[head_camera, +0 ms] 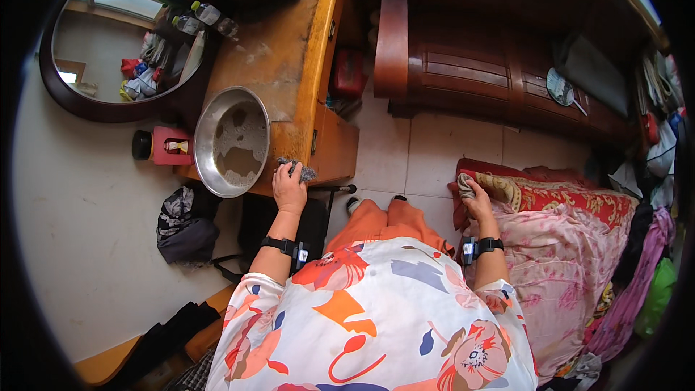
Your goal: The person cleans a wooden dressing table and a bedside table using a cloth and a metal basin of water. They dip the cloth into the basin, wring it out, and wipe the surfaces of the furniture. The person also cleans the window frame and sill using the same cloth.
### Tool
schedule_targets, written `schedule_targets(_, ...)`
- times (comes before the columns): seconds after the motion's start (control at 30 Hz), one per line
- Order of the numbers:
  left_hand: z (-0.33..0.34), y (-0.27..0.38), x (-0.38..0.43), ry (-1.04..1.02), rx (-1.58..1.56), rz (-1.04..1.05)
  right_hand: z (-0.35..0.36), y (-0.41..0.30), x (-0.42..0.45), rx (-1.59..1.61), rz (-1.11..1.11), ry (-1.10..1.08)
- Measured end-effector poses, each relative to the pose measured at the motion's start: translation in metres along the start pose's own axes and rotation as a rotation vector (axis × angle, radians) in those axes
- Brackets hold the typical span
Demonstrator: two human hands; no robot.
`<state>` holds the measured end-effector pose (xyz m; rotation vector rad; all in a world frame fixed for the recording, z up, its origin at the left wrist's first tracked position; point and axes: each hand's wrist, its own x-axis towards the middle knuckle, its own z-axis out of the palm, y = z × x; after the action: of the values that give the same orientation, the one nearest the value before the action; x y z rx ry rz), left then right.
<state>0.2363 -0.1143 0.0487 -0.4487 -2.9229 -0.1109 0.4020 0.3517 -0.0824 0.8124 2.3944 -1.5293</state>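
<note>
My left hand (289,191) presses a dark grey scouring pad (307,174) onto the near end of a worn wooden cabinet top (285,144), close to its front edge. Beside that hand, to the left, a round metal basin (259,160) holds cloudy, brownish water with foam on it. Away to the right, my right hand (479,203) grips a bunched grey-brown cloth (465,185) near the corner of a bed or couch spread with a red patterned cover (564,198) and a pink flowered sheet (548,250).
An oval mirror (48,73) and plastic bottles (209,13) stand farther back on the cabinet. A pink container (169,145) is left of the basin. A black chair (312,222) is below the cabinet's end. A dark wooden bench (461,73) bears a hand fan (559,88).
</note>
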Motion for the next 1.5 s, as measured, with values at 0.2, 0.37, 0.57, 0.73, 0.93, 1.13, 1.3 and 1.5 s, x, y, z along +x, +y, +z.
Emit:
schedule_targets(0.2,0.003,0.009,0.026,0.017,-0.015,-0.002,-0.009,-0.055,-0.004,0.019,0.002,-0.01)
schedule_targets(0.37,-0.014,0.006,0.023,0.059,-0.367,-0.12,-0.001,-0.06,0.009,-0.027,-0.14,0.011)
schedule_targets(0.57,-0.009,-0.028,-0.029,0.186,-1.577,-0.748,0.02,-0.052,0.028,-0.026,-0.132,-0.062)
schedule_targets(0.73,-0.034,-0.051,-0.038,0.305,-1.77,-0.787,0.03,-0.087,0.035,-0.064,-0.079,-0.107)
schedule_targets(0.93,-0.035,-0.059,-0.029,0.485,-1.67,-0.927,0.039,-0.105,0.052,-0.071,-0.134,-0.126)
schedule_targets(1.13,-0.038,-0.091,-0.035,0.643,-1.755,-0.95,0.047,-0.107,0.05,-0.059,-0.113,-0.177)
schedule_targets(1.3,-0.043,-0.133,-0.045,0.752,-1.75,-1.005,0.049,-0.125,0.037,-0.131,-0.1,-0.185)
schedule_targets(1.5,-0.043,-0.17,-0.041,0.784,-1.712,-1.018,0.053,-0.122,0.04,-0.137,-0.194,-0.164)
